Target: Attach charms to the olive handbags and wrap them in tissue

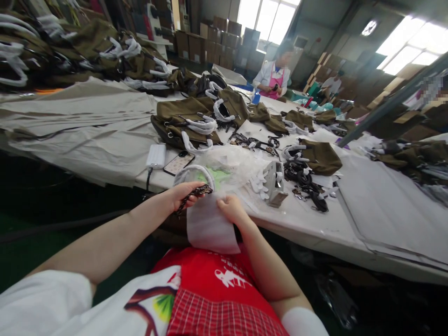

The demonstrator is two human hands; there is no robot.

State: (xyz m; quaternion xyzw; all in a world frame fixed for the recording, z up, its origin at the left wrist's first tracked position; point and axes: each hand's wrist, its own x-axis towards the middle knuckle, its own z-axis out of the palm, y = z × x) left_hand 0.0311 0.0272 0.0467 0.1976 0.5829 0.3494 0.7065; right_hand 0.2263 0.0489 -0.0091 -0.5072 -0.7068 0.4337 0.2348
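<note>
My left hand point(187, 193) is closed around a bunched dark chain-like strap point(204, 190) with metallic glints, one end hanging below the fingers. Just behind it arches a bag handle point(194, 167) wrapped in white. My right hand point(231, 208) pinches the upper edge of a thin white packing sheet point(211, 228), which hangs between both hands in front of my red apron point(203, 268). Part of a dark brown bag point(171, 233) shows under the left hand, mostly hidden by the arm and sheet. Clear plastic point(234, 161) lies beyond the hands.
A phone point(179, 162) and a white power bank point(156, 156) lie left on the table. Right of my hands stands a grey metal holder point(275, 184), beside dark straps point(308, 184). Olive bags point(185, 112) cover the table farther back. Across it stands a person in a pink apron point(276, 84).
</note>
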